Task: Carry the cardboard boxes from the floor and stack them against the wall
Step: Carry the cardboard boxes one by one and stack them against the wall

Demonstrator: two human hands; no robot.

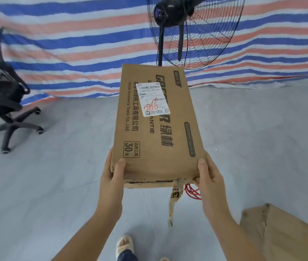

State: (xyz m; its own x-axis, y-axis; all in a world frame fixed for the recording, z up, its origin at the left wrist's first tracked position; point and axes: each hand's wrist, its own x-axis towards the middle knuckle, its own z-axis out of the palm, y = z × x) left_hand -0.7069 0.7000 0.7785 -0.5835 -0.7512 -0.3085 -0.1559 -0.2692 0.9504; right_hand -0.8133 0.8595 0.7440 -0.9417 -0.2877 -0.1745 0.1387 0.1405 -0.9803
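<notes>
A long brown cardboard box [155, 132] with black print and a white shipping label is held out in front of me, above the grey floor. My left hand [112, 174] grips its near left corner, thumb on top. My right hand [208, 178] grips the near right corner, thumb on top. A strip of torn printed tape hangs from the box's near end. Red wire loops [192, 192] stick out beside my right hand. A second cardboard box [285, 236] shows at the bottom right. The striped tarpaulin wall [74, 53] is ahead.
A tall black standing fan [187, 25] stands just behind the box, close to the tarpaulin. A black office chair [4, 102] on castors stands at the left. My slippered foot [124, 245] is at the bottom on the grey floor [55, 176].
</notes>
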